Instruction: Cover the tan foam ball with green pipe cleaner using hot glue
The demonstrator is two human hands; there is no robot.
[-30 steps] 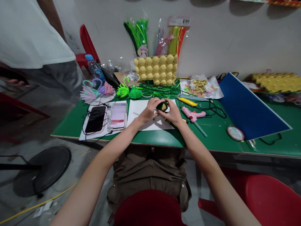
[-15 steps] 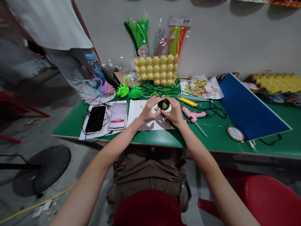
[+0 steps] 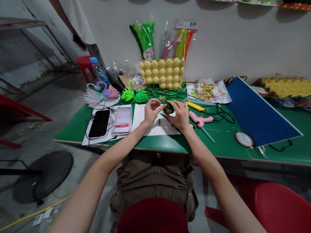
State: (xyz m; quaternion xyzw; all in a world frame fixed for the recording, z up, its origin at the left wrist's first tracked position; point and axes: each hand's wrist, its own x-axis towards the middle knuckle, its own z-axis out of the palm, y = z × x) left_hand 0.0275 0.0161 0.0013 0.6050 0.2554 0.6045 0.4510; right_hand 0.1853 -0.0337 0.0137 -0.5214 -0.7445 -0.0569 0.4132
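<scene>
A small dark green round piece with a tan middle [image 3: 168,109] is held over the white paper [image 3: 145,129]. My right hand [image 3: 179,114] wraps its right side, fingers over the top and thumb below. My left hand [image 3: 152,111] is curled at its left side, thumb and fingertips closed on its edge; the exact hold is partly hidden. Below my hands lies a tool with black and yellow handles [image 3: 175,127], partly covered by my right hand. A short green strip [image 3: 159,122] shows just under my left hand.
Green pipe cleaners [image 3: 167,93] lie behind my hands, before a yellow egg tray [image 3: 162,72]. To the right are a yellow cutter [image 3: 195,106], a pink glue gun [image 3: 201,119] and a blue board [image 3: 262,113]. Two phones [image 3: 99,123] and pipe-cleaner swans [image 3: 131,92] sit left.
My left hand has drawn slightly back to the left, its fingers more curled. The green piece has turned, showing less of its tan middle. The person at the left has moved mostly out of view.
</scene>
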